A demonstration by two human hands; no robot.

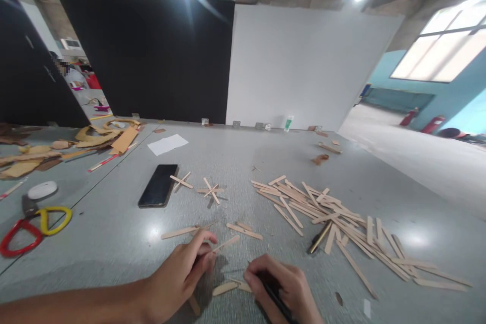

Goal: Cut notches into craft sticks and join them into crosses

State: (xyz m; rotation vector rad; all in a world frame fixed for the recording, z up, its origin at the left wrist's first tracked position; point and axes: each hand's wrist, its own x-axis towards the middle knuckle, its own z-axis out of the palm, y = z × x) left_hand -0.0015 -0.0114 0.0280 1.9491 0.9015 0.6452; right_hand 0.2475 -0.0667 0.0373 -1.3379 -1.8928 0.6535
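Observation:
My left hand (184, 271) is closed, with a wooden craft stick (230, 242) pinched between thumb and fingers and its free end pointing right. My right hand (284, 283) grips a slim black pen-like tool (279, 304); a thin tip shows by the fingertips, but its exact kind is unclear. Notched or cut sticks (248, 232) lie just beyond the hands, with another stick (176, 233) near my left fingers. Short rounded pieces (225, 288) rest between the hands. Farther off are two sets of crossed sticks, one by the phone (184, 181) and a star-shaped one (213, 193).
A loose pile of craft sticks (322, 205) spreads across the right side. On the left are a black phone (158, 186), red-and-yellow-handled scissors (22, 237), a white oval object (42, 190) and brown scraps (96, 134). White paper (167, 145) lies before upright panels (304, 66).

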